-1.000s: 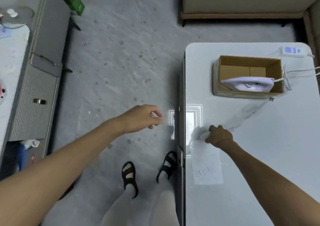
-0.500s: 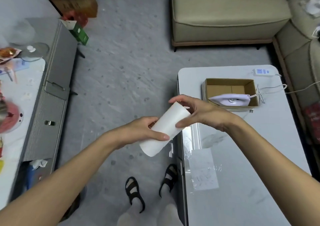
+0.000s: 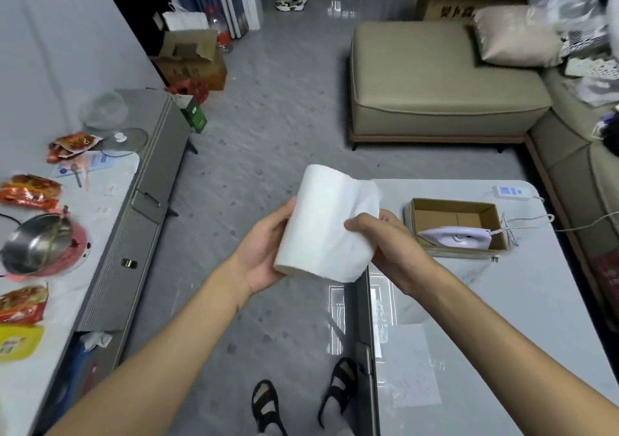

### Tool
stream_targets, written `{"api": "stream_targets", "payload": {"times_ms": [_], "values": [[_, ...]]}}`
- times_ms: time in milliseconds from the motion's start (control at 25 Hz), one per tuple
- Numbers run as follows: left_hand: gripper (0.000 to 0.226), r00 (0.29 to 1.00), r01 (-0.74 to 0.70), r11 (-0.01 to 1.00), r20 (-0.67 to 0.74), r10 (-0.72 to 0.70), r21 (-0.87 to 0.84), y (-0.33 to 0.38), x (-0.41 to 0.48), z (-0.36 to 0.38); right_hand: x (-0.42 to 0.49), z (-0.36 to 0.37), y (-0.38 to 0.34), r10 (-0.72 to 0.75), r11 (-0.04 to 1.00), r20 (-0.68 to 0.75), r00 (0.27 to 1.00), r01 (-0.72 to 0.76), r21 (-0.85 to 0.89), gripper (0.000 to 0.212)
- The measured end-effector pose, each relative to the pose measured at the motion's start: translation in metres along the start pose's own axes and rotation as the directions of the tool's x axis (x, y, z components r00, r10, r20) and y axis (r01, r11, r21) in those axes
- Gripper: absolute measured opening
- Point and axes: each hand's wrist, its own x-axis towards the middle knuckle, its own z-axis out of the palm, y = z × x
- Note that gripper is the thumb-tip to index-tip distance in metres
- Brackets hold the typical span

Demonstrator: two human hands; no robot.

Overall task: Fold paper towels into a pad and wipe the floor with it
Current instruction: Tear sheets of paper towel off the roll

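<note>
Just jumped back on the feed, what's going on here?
A person standing on the grey floor beside the white table holds a paper towel roll up in both hands. The left hand grips the roll's side, while the right hand pinches the loose sheet at its free end. No sheet is torn off or folded yet, so wiping has not begun.
</note>
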Motion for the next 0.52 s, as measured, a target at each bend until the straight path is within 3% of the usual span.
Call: {"api": "stream_targets", "payload": {"times_ms": [160, 320, 440, 520], "values": [[0.062, 0.998, 0.0, 0.98, 0.068, 0.014, -0.199, -0.011, 0.004, -0.001, -0.009, 0.002, -0.002, -0.122, 0.992, -0.013, 0.992, 0.122, -0.023, 0.028], [0.057, 0.997, -0.004, 0.986, 0.076, 0.017, -0.166, -0.014, 0.013, 0.006, -0.016, 0.002, -0.003, -0.22, 0.959, -0.101, 0.97, 0.196, -0.207, 0.028], [0.061, 0.998, -0.048, 0.993, 0.046, 0.053, -0.107, -0.014, 0.015, 0.003, -0.016, -0.001, -0.006, -0.228, 0.972, -0.224, 0.948, 0.209, -0.105, 0.022], [0.055, 0.998, -0.066, 0.993, 0.005, 0.067, -0.096, -0.01, 0.017, -0.005, -0.013, -0.006, -0.005, -0.127, 0.984, -0.276, 0.953, 0.155, 0.083, 0.024]]}}
